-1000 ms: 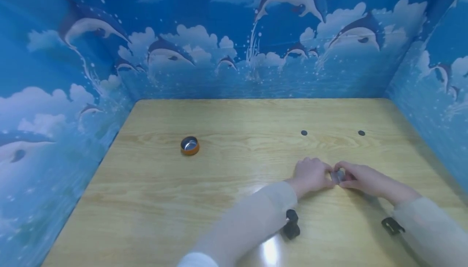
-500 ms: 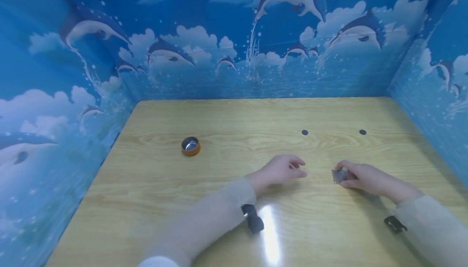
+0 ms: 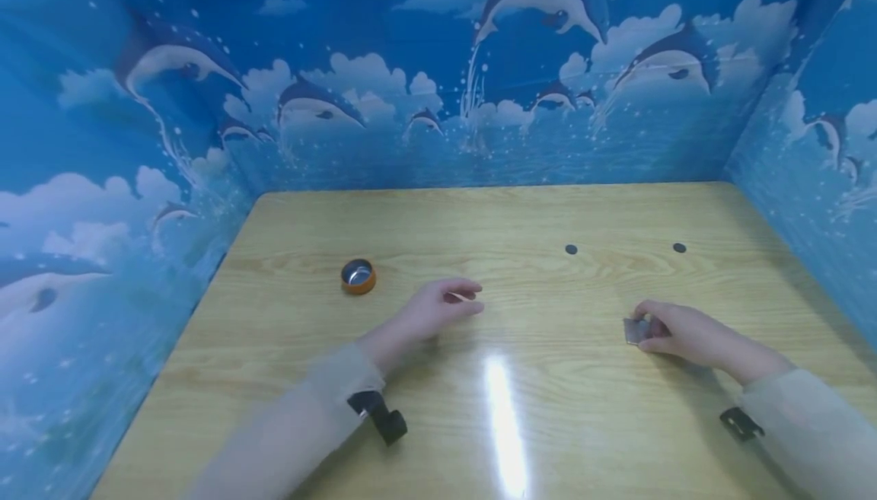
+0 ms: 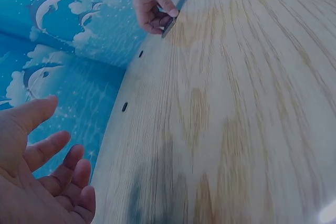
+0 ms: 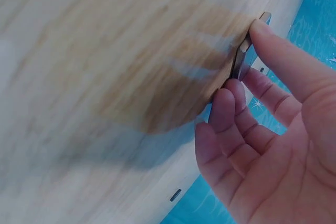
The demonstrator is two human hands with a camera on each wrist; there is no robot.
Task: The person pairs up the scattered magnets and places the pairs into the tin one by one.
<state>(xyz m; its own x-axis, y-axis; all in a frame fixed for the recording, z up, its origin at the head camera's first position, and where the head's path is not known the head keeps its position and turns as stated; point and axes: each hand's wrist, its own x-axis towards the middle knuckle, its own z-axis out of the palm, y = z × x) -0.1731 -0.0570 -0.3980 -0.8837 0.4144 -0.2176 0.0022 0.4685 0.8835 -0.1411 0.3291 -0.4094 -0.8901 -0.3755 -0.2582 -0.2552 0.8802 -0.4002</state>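
Observation:
My right hand (image 3: 674, 332) pinches a small flat grey square piece (image 3: 635, 331) low at the table's right side. In the right wrist view the thumb lies on one edge of the square piece (image 5: 242, 59), and the fingertips are at the opposite edge. Its face looks shiny and its rim is dark. My left hand (image 3: 435, 308) hovers over the middle of the table with nothing in it. Its fingers (image 4: 60, 174) are loosely curled in the left wrist view. The nearest object to it is a small round orange dish (image 3: 358, 288) with a shiny metal inside.
Two small dark discs (image 3: 572, 250) are set toward the back right of the wooden table (image 3: 438, 226). Blue dolphin-print sheets (image 3: 425, 66) stand up along the back and both sides. A bright light reflection (image 3: 505, 424) runs down the front middle.
My left hand has let go of the square piece and moved left, away from it toward the orange dish. The right hand has stayed in place, still pinching the piece.

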